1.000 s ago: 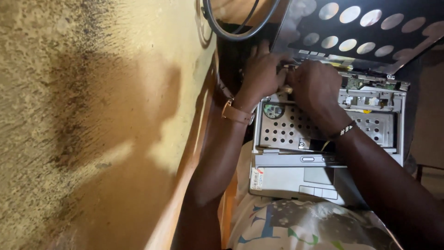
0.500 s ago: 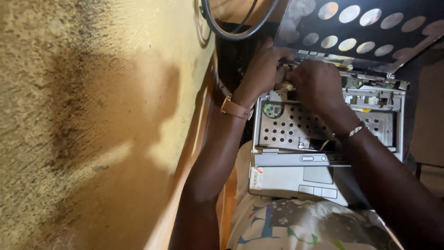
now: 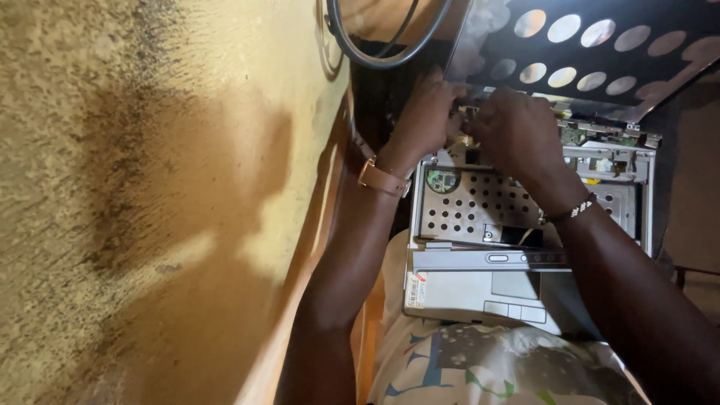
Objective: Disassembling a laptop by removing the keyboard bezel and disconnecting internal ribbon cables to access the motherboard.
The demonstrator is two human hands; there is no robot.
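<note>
An opened-up silver laptop (image 3: 480, 289) lies on my lap, keyboard removed, showing a perforated metal plate (image 3: 469, 206). Its dark lid (image 3: 600, 45) stands open at the far end. Both hands meet at the hinge edge near the laptop's back left corner. My left hand (image 3: 427, 112), with a tan-strapped watch on the wrist, curls its fingers over that corner. My right hand (image 3: 517, 135), with a beaded bracelet on the wrist, is bent over the same spot, fingertips hidden. Something small and pale (image 3: 466, 140) shows between the hands; I cannot tell what it is.
A rough yellow wall (image 3: 150, 202) fills the left side, with a wooden edge (image 3: 330, 225) along my left arm. A black cable loop (image 3: 390, 45) hangs above the hands. Patterned cloth (image 3: 480, 367) covers my lap below the laptop's touchpad (image 3: 514, 285).
Both hands stay at the hinge edge; the fingers shift slightly and the right hand has edged a little toward the left hand.
</note>
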